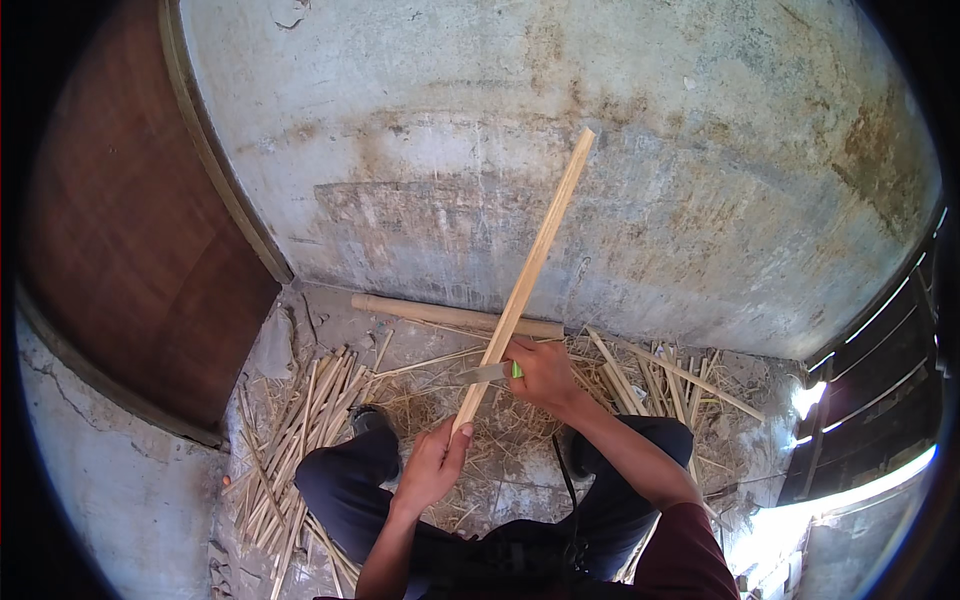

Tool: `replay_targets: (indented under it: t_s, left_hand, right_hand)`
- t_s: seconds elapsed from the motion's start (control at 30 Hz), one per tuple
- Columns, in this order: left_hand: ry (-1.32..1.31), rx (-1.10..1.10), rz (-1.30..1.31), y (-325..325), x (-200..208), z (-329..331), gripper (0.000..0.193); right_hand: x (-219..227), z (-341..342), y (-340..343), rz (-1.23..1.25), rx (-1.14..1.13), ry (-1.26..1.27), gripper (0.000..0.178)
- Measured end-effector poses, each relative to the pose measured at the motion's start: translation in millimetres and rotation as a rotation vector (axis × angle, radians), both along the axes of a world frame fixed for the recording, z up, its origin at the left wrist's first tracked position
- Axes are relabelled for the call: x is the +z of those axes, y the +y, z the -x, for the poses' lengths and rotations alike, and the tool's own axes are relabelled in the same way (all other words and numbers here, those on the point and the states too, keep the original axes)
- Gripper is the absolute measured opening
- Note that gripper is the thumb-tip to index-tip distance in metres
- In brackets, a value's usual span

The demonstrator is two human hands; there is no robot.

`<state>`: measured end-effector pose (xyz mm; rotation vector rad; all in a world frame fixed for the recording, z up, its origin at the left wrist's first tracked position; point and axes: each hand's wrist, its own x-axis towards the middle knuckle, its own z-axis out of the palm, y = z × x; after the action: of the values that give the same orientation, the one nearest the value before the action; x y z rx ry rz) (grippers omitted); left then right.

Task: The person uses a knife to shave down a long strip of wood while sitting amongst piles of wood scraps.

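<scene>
A long, pale strip of split bamboo [545, 235] slants up and away from me, its far end raised in front of the wall. My left hand [428, 470] is closed around the near end, thumb on top. In my right hand [545, 377] is a knife [483, 374] with a green handle, gripped in a closed fist. Its blade points left and lies across the strip a little above my left hand. Whether the edge has bitten into the bamboo cannot be made out. Most of the handle is hidden by my right fingers.
Piles of split strips lie on the floor to the left [300, 440] and right [680, 385]. A round bamboo pole [440, 312] rests along the foot of the stained wall [450, 200]. Shavings cover the ground between my legs. A brown door panel [140, 220] stands at left.
</scene>
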<state>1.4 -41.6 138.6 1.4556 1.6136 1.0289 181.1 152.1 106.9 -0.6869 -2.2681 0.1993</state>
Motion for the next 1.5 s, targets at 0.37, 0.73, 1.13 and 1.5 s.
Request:
replay_targets:
  t_s: [0.37,0.73,1.13,1.5]
  left_hand:
    - [0.023,0.057,-0.087,4,6,-8,0.027]
    - [0.03,0.062,-0.059,11,15,-7,0.028]
    - [0.01,0.059,-0.057,13,3,-5,0.031]
    - [-0.05,0.029,-0.009,12,1,-4,0.029]
  right_hand:
    - [7,5,-11,-0.032,0.021,-0.022,0.021]
    - [2,9,-17,-0.03,0.056,-0.041,0.015]
    - [-4,14,-24,-0.018,0.018,-0.061,0.017]
    - [1,12,-24,-0.051,-0.071,-0.125,0.03]
